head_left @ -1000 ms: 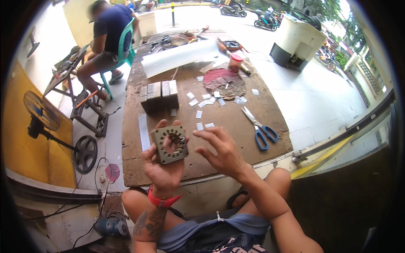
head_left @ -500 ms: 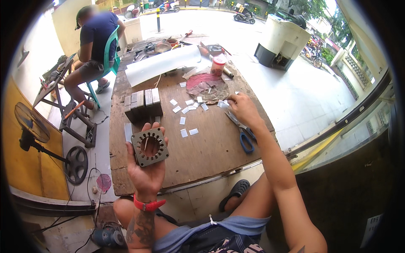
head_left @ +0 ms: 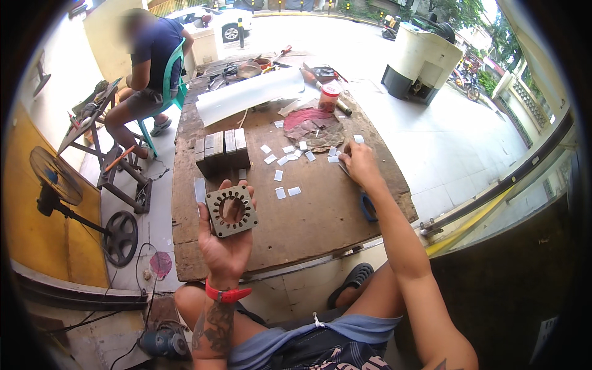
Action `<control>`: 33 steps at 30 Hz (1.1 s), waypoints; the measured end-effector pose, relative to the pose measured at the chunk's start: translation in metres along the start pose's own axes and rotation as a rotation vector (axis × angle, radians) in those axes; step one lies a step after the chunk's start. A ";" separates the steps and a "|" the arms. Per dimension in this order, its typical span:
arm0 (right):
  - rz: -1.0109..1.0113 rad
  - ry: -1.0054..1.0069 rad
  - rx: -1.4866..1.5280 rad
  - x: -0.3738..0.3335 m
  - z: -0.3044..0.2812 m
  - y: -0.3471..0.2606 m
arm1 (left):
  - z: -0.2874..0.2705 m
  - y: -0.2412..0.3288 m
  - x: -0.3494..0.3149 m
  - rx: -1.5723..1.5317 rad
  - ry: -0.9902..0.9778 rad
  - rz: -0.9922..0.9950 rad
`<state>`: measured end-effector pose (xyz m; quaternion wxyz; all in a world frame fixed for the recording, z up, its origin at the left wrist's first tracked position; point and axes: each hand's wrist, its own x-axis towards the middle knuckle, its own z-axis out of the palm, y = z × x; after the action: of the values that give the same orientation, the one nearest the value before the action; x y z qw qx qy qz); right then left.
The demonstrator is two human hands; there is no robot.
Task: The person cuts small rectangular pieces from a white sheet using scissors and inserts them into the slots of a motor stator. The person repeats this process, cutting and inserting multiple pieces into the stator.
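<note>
Resting on my upturned left hand [head_left: 226,254] is a square metal stator core [head_left: 232,232] with a round central opening ringed by slots; my fingers curl up around its edges. My right hand [head_left: 361,165] is at the right of the wooden table, fingertips pinched down at the edge of the scattered slips. Whether a slip is between them is hidden. Several small white slips [head_left: 279,176] lie across the middle of the table. Under my right forearm, scissors with blue handles [head_left: 367,208] are partly covered. Grey metal blocks [head_left: 223,161] stand in a row beyond my left hand.
A white sheet [head_left: 250,95], a stained rag [head_left: 313,132] and a red-lidded jar [head_left: 329,97] occupy the table's far part, with tools behind. A person [head_left: 154,55] sits at the far left. A fan [head_left: 55,176] stands left; an angle grinder [head_left: 161,343] lies on the floor.
The view has shifted, so the table sits further right. My right hand has drawn nearer over the scissors, hiding their blades. The stator core has turned slightly in my left hand.
</note>
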<state>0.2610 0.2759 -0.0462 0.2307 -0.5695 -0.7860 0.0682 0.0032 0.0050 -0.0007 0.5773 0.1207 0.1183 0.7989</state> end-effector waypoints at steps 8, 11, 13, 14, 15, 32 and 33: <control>0.046 -0.153 0.073 0.007 -0.019 -0.001 | 0.002 0.004 -0.001 0.000 0.046 0.006; -0.046 -0.012 0.162 -0.002 -0.016 -0.007 | 0.002 0.004 -0.002 0.004 0.047 0.003; -0.193 0.066 0.054 -0.005 -0.014 -0.013 | 0.003 0.005 -0.003 0.000 0.046 -0.002; -0.228 0.064 0.039 -0.008 -0.012 -0.017 | 0.003 0.005 -0.002 -0.008 0.043 -0.006; -0.264 0.063 0.024 -0.011 -0.010 -0.022 | 0.003 0.005 -0.002 -0.005 0.040 -0.009; -0.570 -0.096 0.127 -0.043 0.017 -0.104 | 0.003 0.006 -0.001 0.000 0.054 0.022; -0.562 -0.186 0.133 -0.051 0.019 -0.104 | 0.002 0.006 -0.002 0.000 0.030 0.020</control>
<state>0.1757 0.1964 -0.0387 0.2044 -0.3048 -0.9243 0.1050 -0.0007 0.0012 0.0033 0.5675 0.1101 0.1258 0.8062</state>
